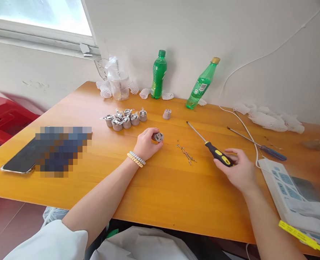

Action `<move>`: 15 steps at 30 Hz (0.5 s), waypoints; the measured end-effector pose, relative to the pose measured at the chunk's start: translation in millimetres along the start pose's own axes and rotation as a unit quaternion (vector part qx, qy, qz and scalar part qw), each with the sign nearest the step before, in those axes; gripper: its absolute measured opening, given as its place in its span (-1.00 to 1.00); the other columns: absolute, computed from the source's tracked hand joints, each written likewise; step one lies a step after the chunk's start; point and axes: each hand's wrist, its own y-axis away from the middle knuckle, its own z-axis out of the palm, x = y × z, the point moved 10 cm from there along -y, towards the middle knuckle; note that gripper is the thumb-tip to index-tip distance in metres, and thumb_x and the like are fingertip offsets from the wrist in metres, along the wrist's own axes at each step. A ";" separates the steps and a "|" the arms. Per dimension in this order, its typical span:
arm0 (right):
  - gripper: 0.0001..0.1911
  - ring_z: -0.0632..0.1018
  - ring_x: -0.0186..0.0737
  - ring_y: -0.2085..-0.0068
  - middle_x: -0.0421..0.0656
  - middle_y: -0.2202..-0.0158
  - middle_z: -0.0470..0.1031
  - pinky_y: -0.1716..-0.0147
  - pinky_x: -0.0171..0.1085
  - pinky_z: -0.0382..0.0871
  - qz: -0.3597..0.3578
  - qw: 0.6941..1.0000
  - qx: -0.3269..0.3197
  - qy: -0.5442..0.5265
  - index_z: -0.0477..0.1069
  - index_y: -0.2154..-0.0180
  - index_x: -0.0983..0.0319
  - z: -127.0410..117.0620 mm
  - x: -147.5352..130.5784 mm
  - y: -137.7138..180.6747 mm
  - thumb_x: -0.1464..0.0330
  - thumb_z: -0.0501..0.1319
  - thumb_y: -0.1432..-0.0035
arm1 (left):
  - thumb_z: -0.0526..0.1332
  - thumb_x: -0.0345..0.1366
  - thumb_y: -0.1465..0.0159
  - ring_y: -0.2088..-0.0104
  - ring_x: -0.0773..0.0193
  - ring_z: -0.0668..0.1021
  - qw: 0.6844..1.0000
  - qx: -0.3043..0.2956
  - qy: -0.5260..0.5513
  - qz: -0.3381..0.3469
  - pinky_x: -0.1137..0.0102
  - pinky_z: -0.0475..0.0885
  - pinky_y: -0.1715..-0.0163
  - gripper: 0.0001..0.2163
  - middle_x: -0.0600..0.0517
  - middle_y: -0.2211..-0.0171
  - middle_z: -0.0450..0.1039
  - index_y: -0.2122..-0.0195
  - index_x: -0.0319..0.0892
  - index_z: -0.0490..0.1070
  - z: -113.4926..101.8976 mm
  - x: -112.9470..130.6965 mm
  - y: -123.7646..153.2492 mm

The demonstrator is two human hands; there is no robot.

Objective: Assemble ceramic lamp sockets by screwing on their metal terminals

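Note:
My left hand (147, 143) grips a small grey-brown round socket (158, 137), its slotted face turned up. My right hand (238, 168) is closed around the rear of a black and yellow screwdriver (218, 153), whose shaft points away to the left, low over the table. Between the hands lie several tiny screws (179, 146) and a few thin metal strips (188, 156). Another grey socket (167, 114) stands alone farther back. To its left is a cluster of similar sockets (117, 125) with perforated metal brackets on top.
Two green bottles (159, 74) (203, 85) stand by the wall, one tilted. A second screwdriver (273, 152) and a white power strip (284, 184) lie at the right, with a white cable (243, 124). A phone (20, 155) rests on the table (94, 187) at the left.

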 end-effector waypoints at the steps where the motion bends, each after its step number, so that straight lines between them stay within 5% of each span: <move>1: -0.49 0.57 -0.09 0.37 -0.09 0.33 0.58 0.31 -0.10 0.44 -0.018 0.999 0.000 0.049 0.36 0.17 0.17 0.3 -3.6 5.1 0.14 0.38 0.19 | 0.28 -0.39 0.00 0.35 0.30 0.55 1.000 -0.001 0.003 -0.003 0.36 0.49 0.24 -0.75 0.00 0.26 0.52 0.26 -0.17 0.35 0.4 -0.4 -0.2; 11: -0.54 0.54 -0.02 0.15 -0.09 0.15 0.53 0.18 -0.06 0.40 -0.123 0.985 -0.032 0.120 0.32 0.07 0.11 19.9 -8.6 26.7 0.18 0.28 0.05 | 0.24 -0.41 -0.04 0.37 0.29 0.53 0.999 -0.042 0.001 -0.017 0.34 0.47 0.28 -0.78 0.00 0.29 0.51 0.26 -0.15 0.37 6.7 -1.8 0.0; 15: -0.58 0.48 0.06 0.09 -0.02 0.17 0.52 0.14 -0.01 0.36 -0.183 0.971 -0.005 0.151 0.36 0.12 0.18 22.6 -43.5 20.5 0.19 0.28 0.05 | 0.25 -0.40 -0.04 0.39 0.28 0.52 0.997 -0.060 -0.007 -0.051 0.36 0.46 0.33 -0.79 0.01 0.35 0.49 0.27 -0.16 0.36 12.7 -10.5 0.6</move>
